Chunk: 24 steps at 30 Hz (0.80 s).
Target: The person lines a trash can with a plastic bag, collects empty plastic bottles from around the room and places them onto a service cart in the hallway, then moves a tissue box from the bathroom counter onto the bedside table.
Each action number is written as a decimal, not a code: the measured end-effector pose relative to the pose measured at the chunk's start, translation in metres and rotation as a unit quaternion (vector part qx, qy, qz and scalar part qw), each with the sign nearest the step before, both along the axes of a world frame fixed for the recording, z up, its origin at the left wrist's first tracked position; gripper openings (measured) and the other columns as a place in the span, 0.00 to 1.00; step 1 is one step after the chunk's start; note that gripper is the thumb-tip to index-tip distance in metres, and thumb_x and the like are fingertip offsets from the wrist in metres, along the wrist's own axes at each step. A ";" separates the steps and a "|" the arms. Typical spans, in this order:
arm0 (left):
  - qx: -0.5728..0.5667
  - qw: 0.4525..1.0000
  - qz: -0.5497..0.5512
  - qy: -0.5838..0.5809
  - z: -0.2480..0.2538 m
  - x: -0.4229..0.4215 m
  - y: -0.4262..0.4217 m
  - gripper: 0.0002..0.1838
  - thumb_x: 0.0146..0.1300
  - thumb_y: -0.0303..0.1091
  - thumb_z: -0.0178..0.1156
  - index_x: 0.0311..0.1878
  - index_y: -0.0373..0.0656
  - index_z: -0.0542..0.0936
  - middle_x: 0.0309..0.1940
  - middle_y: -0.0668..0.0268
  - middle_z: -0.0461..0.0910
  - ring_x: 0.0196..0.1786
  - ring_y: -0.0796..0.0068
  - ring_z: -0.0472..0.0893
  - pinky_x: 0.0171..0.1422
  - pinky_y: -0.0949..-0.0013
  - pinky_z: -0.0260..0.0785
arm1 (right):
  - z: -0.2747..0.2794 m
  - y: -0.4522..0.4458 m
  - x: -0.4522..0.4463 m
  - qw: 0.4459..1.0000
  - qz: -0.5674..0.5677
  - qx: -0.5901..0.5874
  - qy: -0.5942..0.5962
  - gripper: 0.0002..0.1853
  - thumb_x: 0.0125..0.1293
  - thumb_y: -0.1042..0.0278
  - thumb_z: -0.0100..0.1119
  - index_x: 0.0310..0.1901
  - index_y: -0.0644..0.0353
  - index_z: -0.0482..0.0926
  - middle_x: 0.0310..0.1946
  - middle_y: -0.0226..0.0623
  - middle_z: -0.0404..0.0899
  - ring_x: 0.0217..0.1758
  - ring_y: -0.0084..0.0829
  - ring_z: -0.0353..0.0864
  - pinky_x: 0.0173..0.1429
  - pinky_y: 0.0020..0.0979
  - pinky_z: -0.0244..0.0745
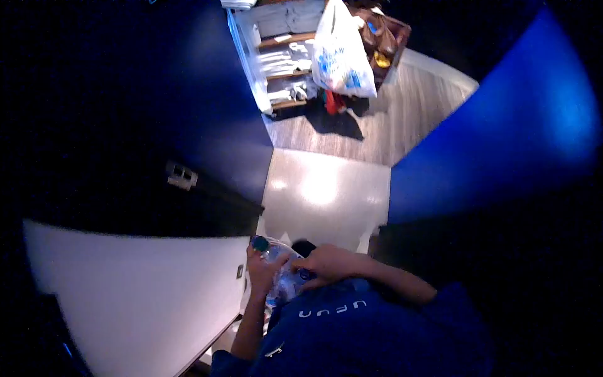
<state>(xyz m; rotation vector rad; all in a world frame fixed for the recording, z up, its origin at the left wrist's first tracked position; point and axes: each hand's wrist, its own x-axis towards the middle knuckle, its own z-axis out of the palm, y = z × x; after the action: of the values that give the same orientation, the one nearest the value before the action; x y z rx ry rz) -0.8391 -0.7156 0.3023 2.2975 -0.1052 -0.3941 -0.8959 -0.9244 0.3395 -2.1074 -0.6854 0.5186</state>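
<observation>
Here we are, two hands close together: our left hand [264,267] and right hand [323,262] clamp one green-capped clear bottle [284,284]!

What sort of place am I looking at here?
Probably a hotel or similar serviced building, seen by a doorway. Ahead, a compartmented cart holds small packaged items and bears a white plastic bag; the shiny pale floor meets wood-look flooring.

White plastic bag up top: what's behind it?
Parts of a wooden-edged rack show around the bag: white items to its left, a yellow item to its right, something red past its lower edge. Whatever is directly behind is covered.
</observation>
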 end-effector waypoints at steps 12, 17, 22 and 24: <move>-0.267 0.940 -0.177 0.113 -0.033 0.304 -0.239 0.24 0.40 0.28 0.73 0.43 0.40 0.75 0.39 0.66 0.76 0.44 0.74 0.76 0.50 0.70 0.70 | -0.022 -0.320 0.098 0.780 -0.610 0.135 0.026 0.13 0.51 0.73 0.67 0.39 0.61 0.76 0.29 0.26 0.76 0.31 0.17 0.73 0.35 0.21 0.70; -0.294 0.878 -0.276 0.259 -0.010 0.346 -0.353 0.37 0.41 0.20 0.70 0.57 0.43 0.67 0.44 0.65 0.75 0.44 0.74 0.77 0.46 0.70 0.74 | -0.005 -0.398 0.157 0.680 -0.706 0.169 -0.098 0.12 0.53 0.76 0.64 0.40 0.62 0.75 0.29 0.26 0.75 0.31 0.18 0.73 0.37 0.20 0.71; -0.023 0.925 -0.377 0.041 0.003 0.346 -0.375 0.46 0.43 0.39 0.72 0.64 0.38 0.59 0.52 0.59 0.72 0.56 0.65 0.71 0.62 0.63 0.62 | -0.001 -0.417 0.287 0.795 -0.577 -0.007 -0.189 0.16 0.52 0.67 0.63 0.43 0.60 0.75 0.32 0.35 0.79 0.31 0.25 0.79 0.37 0.25 0.74; -0.127 0.922 -0.362 0.042 -0.042 0.351 -0.356 0.48 0.40 0.35 0.75 0.64 0.40 0.58 0.52 0.59 0.72 0.56 0.67 0.72 0.62 0.64 0.63 | -0.008 -0.419 0.328 0.802 -0.504 -0.128 -0.295 0.17 0.53 0.63 0.62 0.43 0.59 0.75 0.26 0.40 0.77 0.27 0.32 0.79 0.33 0.28 0.74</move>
<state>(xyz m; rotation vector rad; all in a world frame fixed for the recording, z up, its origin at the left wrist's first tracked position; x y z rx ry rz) -0.4879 -1.0720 0.2603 1.9115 -0.9242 -0.7972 -0.5678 -1.3432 0.3315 -2.5200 0.2914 -0.7015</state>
